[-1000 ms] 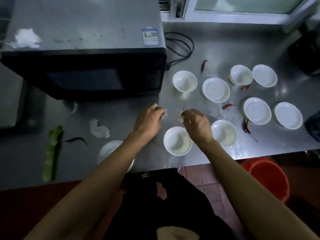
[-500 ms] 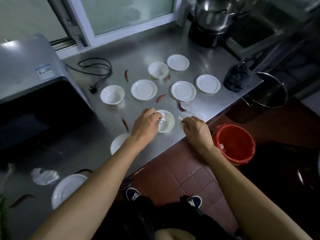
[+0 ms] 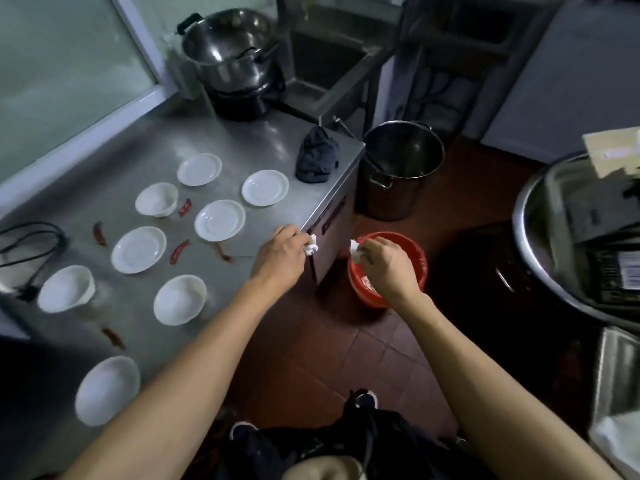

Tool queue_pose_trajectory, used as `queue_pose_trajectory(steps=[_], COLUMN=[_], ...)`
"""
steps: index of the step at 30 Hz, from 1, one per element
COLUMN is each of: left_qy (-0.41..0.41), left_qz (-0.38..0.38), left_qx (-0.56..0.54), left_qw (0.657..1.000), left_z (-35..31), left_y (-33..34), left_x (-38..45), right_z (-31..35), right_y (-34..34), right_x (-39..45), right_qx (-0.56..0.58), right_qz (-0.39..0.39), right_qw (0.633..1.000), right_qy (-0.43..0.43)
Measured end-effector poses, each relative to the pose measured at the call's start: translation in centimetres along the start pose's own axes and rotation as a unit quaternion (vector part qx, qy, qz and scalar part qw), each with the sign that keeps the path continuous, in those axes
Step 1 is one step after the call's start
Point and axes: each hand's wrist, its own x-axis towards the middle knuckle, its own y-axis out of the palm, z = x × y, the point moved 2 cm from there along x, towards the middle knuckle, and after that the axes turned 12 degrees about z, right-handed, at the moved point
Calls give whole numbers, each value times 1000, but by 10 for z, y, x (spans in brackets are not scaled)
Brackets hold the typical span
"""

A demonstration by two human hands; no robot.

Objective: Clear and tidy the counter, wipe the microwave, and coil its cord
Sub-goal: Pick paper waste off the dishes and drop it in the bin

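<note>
My left hand is closed on a crumpled white paper scrap at the steel counter's front right edge. My right hand pinches another white paper scrap right above the red bin on the floor. Several white saucers and bowls, such as a saucer and a bowl, lie spread on the counter with red chili peppers between them. The black microwave cord lies loose at the far left. The microwave is out of view.
A dark cloth sits at the counter's right corner. A steel pot on a burner stands at the back. A tall steel stockpot stands on the floor beside the counter; a large steel basin is at the right.
My view swung right, away from the microwave. Both hands carried their paper scraps off the counter's middle: the right one now hovers over the red bin, the left at the counter edge.
</note>
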Motion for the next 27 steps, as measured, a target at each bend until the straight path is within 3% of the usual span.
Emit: queue_pose_trajectory(steps=[13, 27], left_qy=[77, 83], left_qz=[85, 201], left_qx=[7, -48], left_qw=[993, 975], left_z=[-79, -61], left_y=[72, 135], left_x=[86, 230], right_z=[-105, -172], right_y=[-33, -27], right_x=[-20, 70], right_qx=[-1, -12], right_qz=[5, 86], right_qw=[993, 970], right_qy=[120, 225])
